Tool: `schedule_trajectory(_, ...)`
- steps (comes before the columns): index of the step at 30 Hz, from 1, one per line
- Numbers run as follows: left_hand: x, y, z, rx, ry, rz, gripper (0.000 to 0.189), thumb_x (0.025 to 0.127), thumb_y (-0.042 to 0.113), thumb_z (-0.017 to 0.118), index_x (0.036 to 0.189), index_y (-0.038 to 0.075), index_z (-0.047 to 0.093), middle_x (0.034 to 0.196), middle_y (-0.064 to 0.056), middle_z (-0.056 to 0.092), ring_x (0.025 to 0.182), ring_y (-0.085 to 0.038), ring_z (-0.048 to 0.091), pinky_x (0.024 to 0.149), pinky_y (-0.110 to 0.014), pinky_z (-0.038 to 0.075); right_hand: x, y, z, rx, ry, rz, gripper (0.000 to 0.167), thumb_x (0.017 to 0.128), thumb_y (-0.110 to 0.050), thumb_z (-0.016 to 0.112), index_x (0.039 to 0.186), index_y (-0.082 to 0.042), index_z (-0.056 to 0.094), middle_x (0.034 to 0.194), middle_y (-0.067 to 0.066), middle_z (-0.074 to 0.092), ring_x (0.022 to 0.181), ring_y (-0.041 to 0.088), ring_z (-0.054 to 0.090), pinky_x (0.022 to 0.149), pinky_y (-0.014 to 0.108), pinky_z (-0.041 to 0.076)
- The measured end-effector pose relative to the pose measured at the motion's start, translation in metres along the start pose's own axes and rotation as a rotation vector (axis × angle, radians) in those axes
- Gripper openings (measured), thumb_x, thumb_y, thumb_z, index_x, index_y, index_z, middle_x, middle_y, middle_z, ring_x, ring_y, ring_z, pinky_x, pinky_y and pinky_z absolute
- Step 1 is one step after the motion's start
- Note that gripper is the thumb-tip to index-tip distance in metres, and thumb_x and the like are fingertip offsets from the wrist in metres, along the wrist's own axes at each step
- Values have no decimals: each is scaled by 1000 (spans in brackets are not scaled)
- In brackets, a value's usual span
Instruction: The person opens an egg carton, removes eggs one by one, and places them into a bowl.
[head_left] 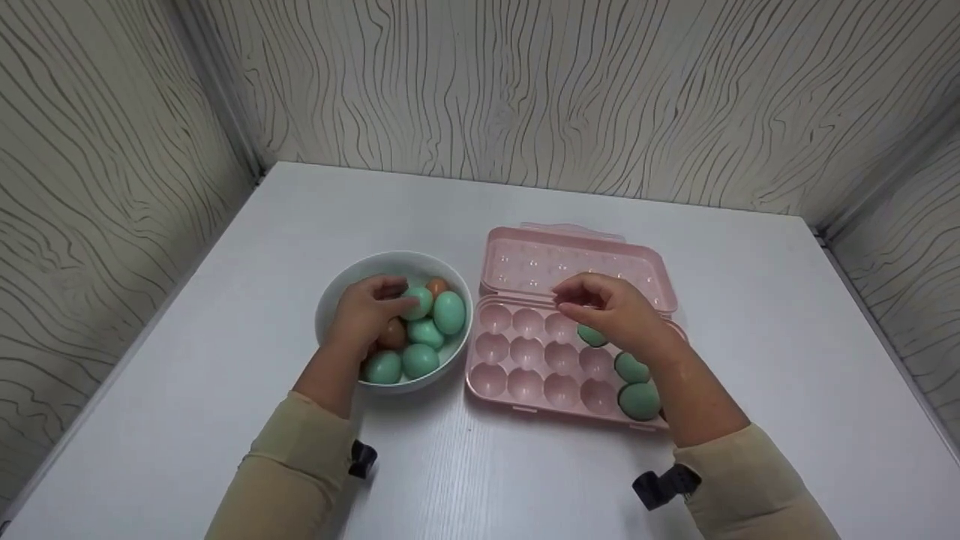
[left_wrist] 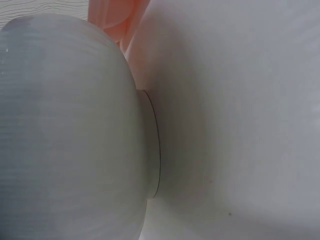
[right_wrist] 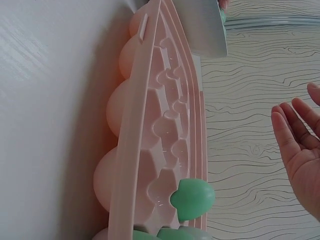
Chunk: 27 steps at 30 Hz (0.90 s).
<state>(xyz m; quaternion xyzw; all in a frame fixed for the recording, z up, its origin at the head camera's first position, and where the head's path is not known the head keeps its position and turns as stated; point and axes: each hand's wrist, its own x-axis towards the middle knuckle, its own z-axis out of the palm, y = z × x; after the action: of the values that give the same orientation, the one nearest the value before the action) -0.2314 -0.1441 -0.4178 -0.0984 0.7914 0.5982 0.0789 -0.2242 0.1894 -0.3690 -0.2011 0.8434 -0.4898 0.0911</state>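
Observation:
A white bowl point(head_left: 330, 289) holds several green eggs and a few brown ones. Inside it, my left hand point(head_left: 364, 307) pinches a green egg point(head_left: 420, 301) between thumb and fingers. To the right lies a pink egg carton point(head_left: 551, 401) with its lid point(head_left: 585, 259) folded back. Green eggs, such as this one point(head_left: 639, 401), sit in cups at the carton's right side. Over those cups hovers my right hand point(head_left: 611, 311), fingers relaxed and holding nothing, as the right wrist view confirms. A green egg point(right_wrist: 194, 199) in the carton shows there below the hand.
Bowl and carton stand side by side on a white table point(head_left: 420, 487). Panels with a wood-grain pattern point(head_left: 525, 97) rise behind and at both sides. The left wrist view is mostly filled by the bowl's outer wall point(left_wrist: 70, 125).

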Motion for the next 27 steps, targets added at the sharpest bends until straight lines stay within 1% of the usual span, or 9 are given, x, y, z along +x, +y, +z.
schedule_trajectory(6,-1,1,-2,-48,-8,-10,48,81,26,69,125,13,54,125,-1,56,119,-16,47,102,-33,34,1,1,0,14,-9,1,25,86,-23,64,108,-12,62,104,10,61,93,21,58,79,22,50)
schedule_trajectory(13,-2,2,-7,-70,4,-12,45,82,25,68,124,14,55,121,0,58,117,-14,48,102,-31,34,1,2,-4,-13,4,19,26,86,-25,64,108,-10,62,103,8,62,94,19,58,79,20,50)
schedule_trajectory(16,-3,5,-10,-70,10,5,44,83,25,67,124,13,55,122,0,58,116,-14,49,101,-30,36,0,6,-9,-36,23,26,26,86,-25,64,107,-9,63,103,10,62,94,19,57,78,19,49)
schedule_trajectory(20,-6,11,-11,-56,19,23,43,83,26,67,123,14,56,120,3,59,116,-13,49,100,-29,37,-2,15,-16,-47,54,29,25,86,-22,63,107,-8,62,104,13,62,92,20,57,79,18,48)
schedule_trajectory(24,-10,20,-9,-51,18,24,42,83,27,67,122,16,57,117,6,60,114,-11,49,99,-28,38,-7,23,-23,-58,87,80,27,87,-26,63,109,-12,62,105,10,62,94,20,56,79,17,47)
schedule_trajectory(27,-12,27,-4,-54,8,30,41,83,27,67,121,16,58,115,6,61,113,-11,50,98,-29,38,-9,30,-26,-65,118,133,27,87,-28,63,110,-14,62,105,7,62,94,20,56,79,17,48)
